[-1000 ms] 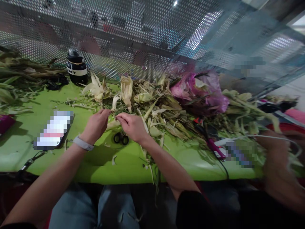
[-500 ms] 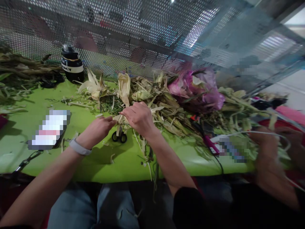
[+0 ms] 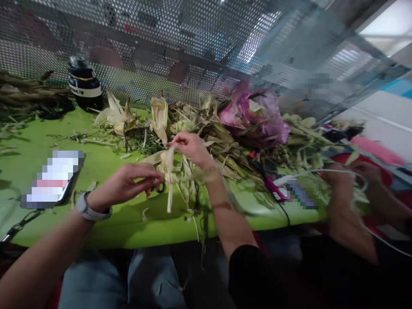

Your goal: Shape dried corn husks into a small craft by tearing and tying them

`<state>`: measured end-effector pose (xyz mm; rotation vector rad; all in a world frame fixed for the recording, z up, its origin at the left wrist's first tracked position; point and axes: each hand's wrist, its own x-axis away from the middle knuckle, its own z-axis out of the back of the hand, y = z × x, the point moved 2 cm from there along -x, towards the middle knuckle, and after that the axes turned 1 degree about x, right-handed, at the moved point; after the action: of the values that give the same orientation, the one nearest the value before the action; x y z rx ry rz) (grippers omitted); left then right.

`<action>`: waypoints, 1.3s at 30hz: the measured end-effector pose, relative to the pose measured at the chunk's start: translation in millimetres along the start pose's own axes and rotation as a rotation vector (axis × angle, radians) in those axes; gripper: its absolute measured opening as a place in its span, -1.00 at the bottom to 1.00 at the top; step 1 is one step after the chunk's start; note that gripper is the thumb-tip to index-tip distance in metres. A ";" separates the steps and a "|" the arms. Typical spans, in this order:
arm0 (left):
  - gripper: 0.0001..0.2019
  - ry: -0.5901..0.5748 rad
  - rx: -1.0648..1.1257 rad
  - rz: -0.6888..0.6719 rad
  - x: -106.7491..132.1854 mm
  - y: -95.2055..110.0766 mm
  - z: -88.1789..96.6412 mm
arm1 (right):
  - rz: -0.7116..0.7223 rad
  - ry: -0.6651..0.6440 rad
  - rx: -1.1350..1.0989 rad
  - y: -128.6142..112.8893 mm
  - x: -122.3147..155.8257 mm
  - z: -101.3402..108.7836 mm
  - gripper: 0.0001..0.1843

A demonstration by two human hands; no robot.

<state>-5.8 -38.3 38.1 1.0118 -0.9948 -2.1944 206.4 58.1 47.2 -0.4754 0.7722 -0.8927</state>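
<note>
My right hand (image 3: pixel 191 148) pinches the upper end of a pale corn husk strip (image 3: pixel 167 161), which hangs over the green table with a knotted or bunched part midway. Beside that bunched part is my left hand (image 3: pixel 137 180), its fingers stretched out and apart, fingertips at or very near the husk. Whether they touch it I cannot tell. Partly hidden behind the left fingers, the black handles of scissors (image 3: pixel 162 187) rest on the table. Dried corn husks (image 3: pixel 159 113) and green shreds lie just beyond both hands.
A phone (image 3: pixel 53 178) on a strap lies at left, with a dark bottle (image 3: pixel 84 86) behind it. A pink plastic bag (image 3: pixel 257 118) tops the husk pile. At right are a magenta-handled tool (image 3: pixel 273 189), a white cable, and another person's hands (image 3: pixel 341 176) by a red basin.
My hands have moved apart: the right has lifted the husk strip, and the left has drawn back with fingers loosened. The view has shifted slightly, sliding the table things leftward.
</note>
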 end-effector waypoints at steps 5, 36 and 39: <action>-0.86 0.708 0.068 0.085 2.3 -21.3 39.5 | -0.132 -0.007 -0.078 38.1 -7.7 -6.2 -0.46; -0.79 0.706 -0.009 0.232 -5.6 -43.8 21.6 | -0.318 -0.126 -0.805 -40.5 22.4 -91.3 -0.51; -0.80 0.690 -0.400 0.190 -3.6 -44.3 20.2 | -0.369 -0.147 -0.935 -46.7 29.2 -99.1 -0.58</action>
<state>-26.4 -1.5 13.6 1.2761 -0.3046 -1.6027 118.2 2.4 2.8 -1.5286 0.9589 -0.7772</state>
